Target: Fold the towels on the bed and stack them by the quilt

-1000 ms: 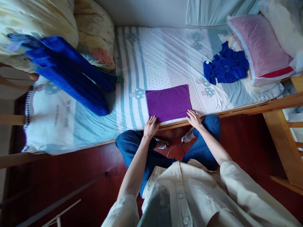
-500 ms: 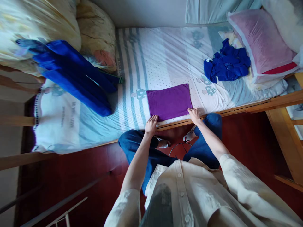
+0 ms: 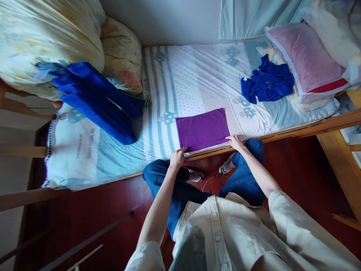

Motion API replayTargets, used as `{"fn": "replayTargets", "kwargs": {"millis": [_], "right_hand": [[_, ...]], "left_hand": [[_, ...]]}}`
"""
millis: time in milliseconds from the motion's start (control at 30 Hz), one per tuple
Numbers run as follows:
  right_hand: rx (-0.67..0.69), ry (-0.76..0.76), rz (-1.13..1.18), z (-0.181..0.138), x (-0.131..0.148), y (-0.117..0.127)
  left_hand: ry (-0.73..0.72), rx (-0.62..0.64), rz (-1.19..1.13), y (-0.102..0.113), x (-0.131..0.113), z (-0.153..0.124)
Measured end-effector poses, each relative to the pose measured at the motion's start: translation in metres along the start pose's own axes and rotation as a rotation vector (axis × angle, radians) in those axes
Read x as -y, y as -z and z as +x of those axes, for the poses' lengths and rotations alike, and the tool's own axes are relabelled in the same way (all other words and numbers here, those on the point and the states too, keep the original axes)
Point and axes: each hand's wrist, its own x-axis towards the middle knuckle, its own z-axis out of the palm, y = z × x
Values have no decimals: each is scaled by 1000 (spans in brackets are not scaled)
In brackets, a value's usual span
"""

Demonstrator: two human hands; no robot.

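A folded purple cloth lies flat on the bed sheet, close to the wooden bed rail. My left hand is at the cloth's near left corner, fingers curled over its edge. My right hand is at the near right corner, fingertips closed on the edge. I sit facing the bed, with my knees in blue trousers under the rail.
A stack of folded blue cloths leans at the left against patterned pillows. A crumpled blue cloth lies at the right beside a pink pillow. The floor is dark red, and a wooden ladder frame stands at the right.
Both hands have slid back from lying flat on the cloth's near edge to its two near corners, with fingers now curled. The view has shifted slightly downward.
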Motion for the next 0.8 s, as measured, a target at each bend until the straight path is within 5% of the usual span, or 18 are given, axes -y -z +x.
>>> {"fn": "replayTargets", "kwargs": {"millis": [233, 367, 567, 800], "right_hand": [[-144, -135, 480, 17, -7, 0], [-222, -139, 678, 21, -9, -7], [-299, -119, 707, 23, -5, -9], [-291, -117, 627, 19, -10, -9]], "left_hand": [[301, -261, -397, 4, 9, 14], [328, -374, -564, -2, 15, 21], [257, -411, -587, -7, 15, 25], [370, -402, -428, -4, 14, 18]]}}
